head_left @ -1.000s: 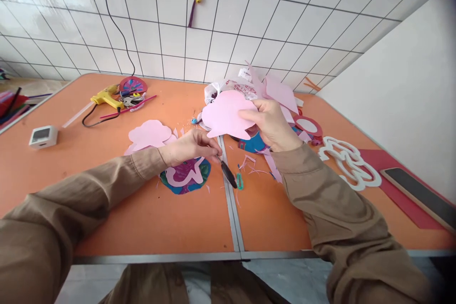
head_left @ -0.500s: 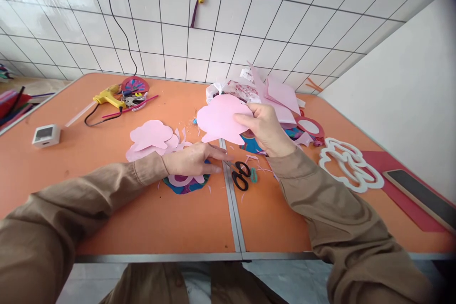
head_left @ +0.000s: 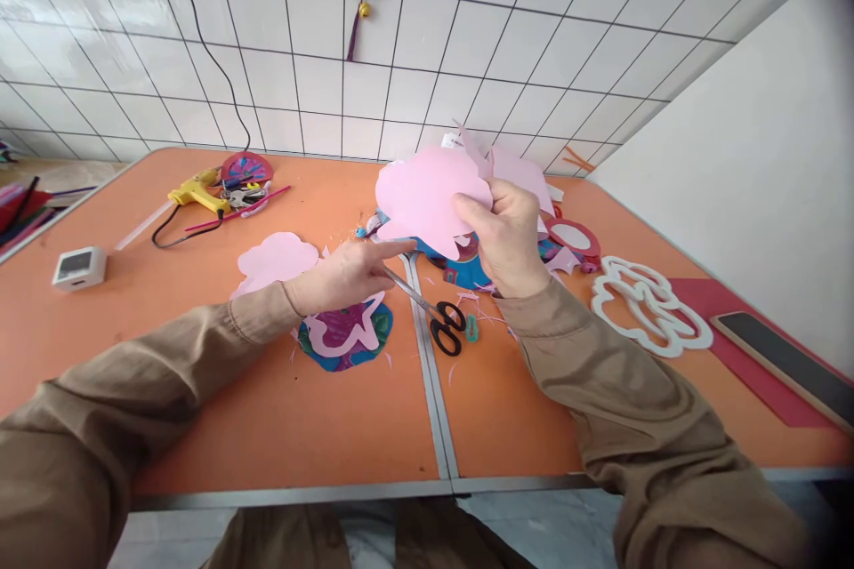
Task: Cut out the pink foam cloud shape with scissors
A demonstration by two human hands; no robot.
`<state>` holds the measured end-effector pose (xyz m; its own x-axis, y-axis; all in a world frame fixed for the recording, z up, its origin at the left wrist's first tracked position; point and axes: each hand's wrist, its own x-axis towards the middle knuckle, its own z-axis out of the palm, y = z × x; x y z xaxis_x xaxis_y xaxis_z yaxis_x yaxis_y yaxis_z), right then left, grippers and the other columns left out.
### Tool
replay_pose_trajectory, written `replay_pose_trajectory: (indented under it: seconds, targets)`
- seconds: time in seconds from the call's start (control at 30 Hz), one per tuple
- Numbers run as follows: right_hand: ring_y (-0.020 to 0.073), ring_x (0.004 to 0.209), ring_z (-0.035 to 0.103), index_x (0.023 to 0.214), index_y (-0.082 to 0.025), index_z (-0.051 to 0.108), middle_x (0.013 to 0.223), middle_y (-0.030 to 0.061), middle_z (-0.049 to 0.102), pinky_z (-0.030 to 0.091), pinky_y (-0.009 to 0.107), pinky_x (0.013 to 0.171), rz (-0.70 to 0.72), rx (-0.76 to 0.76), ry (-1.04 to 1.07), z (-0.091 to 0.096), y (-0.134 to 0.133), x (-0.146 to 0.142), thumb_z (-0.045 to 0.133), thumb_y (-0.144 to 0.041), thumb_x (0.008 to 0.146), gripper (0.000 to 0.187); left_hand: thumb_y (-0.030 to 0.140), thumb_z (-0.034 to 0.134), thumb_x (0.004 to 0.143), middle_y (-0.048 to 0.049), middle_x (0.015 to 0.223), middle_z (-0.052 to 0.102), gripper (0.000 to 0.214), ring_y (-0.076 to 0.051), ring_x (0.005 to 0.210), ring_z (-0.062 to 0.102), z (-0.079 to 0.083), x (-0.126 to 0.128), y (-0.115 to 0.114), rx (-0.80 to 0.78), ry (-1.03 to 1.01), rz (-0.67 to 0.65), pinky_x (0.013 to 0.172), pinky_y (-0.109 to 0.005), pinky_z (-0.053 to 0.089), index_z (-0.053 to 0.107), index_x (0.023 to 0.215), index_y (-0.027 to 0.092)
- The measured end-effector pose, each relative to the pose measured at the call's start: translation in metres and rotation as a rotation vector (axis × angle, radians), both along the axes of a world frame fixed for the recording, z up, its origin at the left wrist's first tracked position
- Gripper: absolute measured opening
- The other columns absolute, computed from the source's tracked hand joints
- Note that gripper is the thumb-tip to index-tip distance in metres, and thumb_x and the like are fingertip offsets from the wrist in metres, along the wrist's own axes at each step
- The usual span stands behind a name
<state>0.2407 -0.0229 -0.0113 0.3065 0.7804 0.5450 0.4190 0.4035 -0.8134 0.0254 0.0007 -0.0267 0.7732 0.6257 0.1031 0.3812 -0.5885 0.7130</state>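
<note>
Pink cutout [head_left: 423, 196]: While the right hand [head_left: 512, 236] holds it up, this wavy-edged paper shape stands raised over the worktop [head_left: 300, 436], its flat face turned toward the wearer.
Right grip: Clamped on the paper's right edge, thumb across the near face, the other fingers mostly hidden behind.
Left hand [head_left: 342, 274]: No longer bunched over the scissors [head_left: 446, 326], it now points its straight forefinger at the paper's lower edge; from here I cannot tell whether the tip touches.
Black handle loops: They now show both rings, just right of the worktop's metal seam [head_left: 439, 409], instead of hanging edge-on. The blades run back to the left hand's curled fingers; whether that grip closes on them, I cannot tell.
Hands and paper: As I judge it, both hands now attend to the shape, and the cutting is paused.
Nearby: A pink outline [head_left: 320, 343] lies on a patterned disc [head_left: 343, 324]; a teal clip [head_left: 472, 328] sits beside the loops.
</note>
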Motion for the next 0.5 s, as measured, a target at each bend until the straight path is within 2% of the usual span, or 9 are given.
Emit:
replay_pose_trajectory:
  seconds: [0.07, 0.13, 0.2, 0.23, 0.3, 0.37, 0.43, 0.5]
  targets:
    - [0.0164, 0.058, 0.044, 0.061, -0.024, 0.049, 0.060, -0.0016, 0.043, 0.035, 0.032, 0.052, 0.001, 0.036, 0.005, -0.002, 0.001, 0.000, 0.065, -0.028, 0.075, 0.022, 0.014, 0.059, 0.080, -0.0010, 0.073, 0.076, 0.055, -0.017, 0.067, 0.067, 0.002, 0.000, 0.005, -0.004, 0.052, 0.132, 0.067, -0.027, 0.051, 0.063, 0.135, 0.017]
    - [0.0168, 0.058, 0.045, 0.061, -0.024, 0.049, 0.060, -0.0012, 0.045, 0.036, 0.032, 0.052, 0.016, 0.039, 0.015, -0.003, 0.002, 0.000, 0.066, -0.027, 0.075, 0.022, 0.014, 0.063, 0.077, -0.0021, 0.071, 0.075, 0.037, -0.018, 0.067, 0.068, 0.004, -0.002, 0.011, -0.045, 0.038, 0.240, 0.066, -0.027, 0.051, 0.074, 0.112, 0.015]
    - [0.0170, 0.059, 0.045, 0.061, -0.024, 0.050, 0.060, -0.0008, 0.046, 0.037, 0.033, 0.051, 0.024, 0.030, 0.019, -0.004, 0.002, -0.002, 0.066, -0.026, 0.074, 0.021, 0.018, 0.066, 0.077, -0.0047, 0.075, 0.077, 0.019, -0.019, 0.073, 0.071, 0.004, -0.004, 0.019, -0.185, -0.105, 0.299, 0.072, -0.028, 0.054, 0.076, 0.093, 0.013]
    - [0.0170, 0.059, 0.045, 0.061, -0.024, 0.051, 0.060, -0.0006, 0.046, 0.037, 0.033, 0.051, 0.026, 0.025, 0.018, -0.004, 0.001, -0.003, 0.066, -0.026, 0.074, 0.020, 0.022, 0.068, 0.077, -0.0059, 0.077, 0.077, 0.016, -0.020, 0.077, 0.072, 0.005, -0.005, 0.022, -0.291, -0.216, 0.309, 0.076, -0.030, 0.055, 0.075, 0.089, 0.013]
    - [0.0168, 0.058, 0.044, 0.062, -0.024, 0.052, 0.060, -0.0004, 0.046, 0.036, 0.033, 0.051, 0.022, 0.016, 0.008, -0.003, 0.000, -0.004, 0.066, -0.026, 0.074, 0.019, 0.037, 0.072, 0.078, -0.0079, 0.078, 0.077, 0.025, -0.022, 0.080, 0.074, 0.005, -0.006, 0.028, -0.535, -0.445, 0.295, 0.082, -0.034, 0.057, 0.073, 0.087, 0.013]
    - [0.0171, 0.058, 0.044, 0.063, -0.024, 0.053, 0.061, -0.0001, 0.047, 0.036, 0.033, 0.051, 0.016, 0.012, -0.012, -0.002, -0.002, -0.005, 0.065, -0.026, 0.075, 0.016, 0.058, 0.069, 0.078, -0.0096, 0.079, 0.077, 0.045, -0.026, 0.081, 0.076, 0.006, -0.006, 0.031, -0.751, -0.595, 0.260, 0.083, -0.038, 0.058, 0.071, 0.084, 0.013]
    - [0.0180, 0.059, 0.046, 0.065, -0.024, 0.053, 0.062, 0.0003, 0.049, 0.038, 0.034, 0.053, 0.012, 0.011, -0.041, -0.002, -0.003, -0.006, 0.064, -0.026, 0.076, 0.016, 0.074, 0.060, 0.076, -0.0115, 0.080, 0.077, 0.062, -0.028, 0.081, 0.076, 0.008, -0.005, 0.029, -0.872, -0.636, 0.206, 0.082, -0.039, 0.059, 0.071, 0.082, 0.013]
    - [0.0186, 0.060, 0.047, 0.066, -0.024, 0.053, 0.063, 0.0003, 0.049, 0.039, 0.035, 0.054, 0.018, 0.013, -0.067, -0.002, -0.005, -0.007, 0.064, -0.026, 0.077, 0.016, 0.079, 0.062, 0.071, -0.0131, 0.082, 0.078, 0.068, -0.027, 0.079, 0.076, 0.009, -0.004, 0.022, -0.900, -0.611, 0.144, 0.080, -0.037, 0.060, 0.072, 0.082, 0.012]
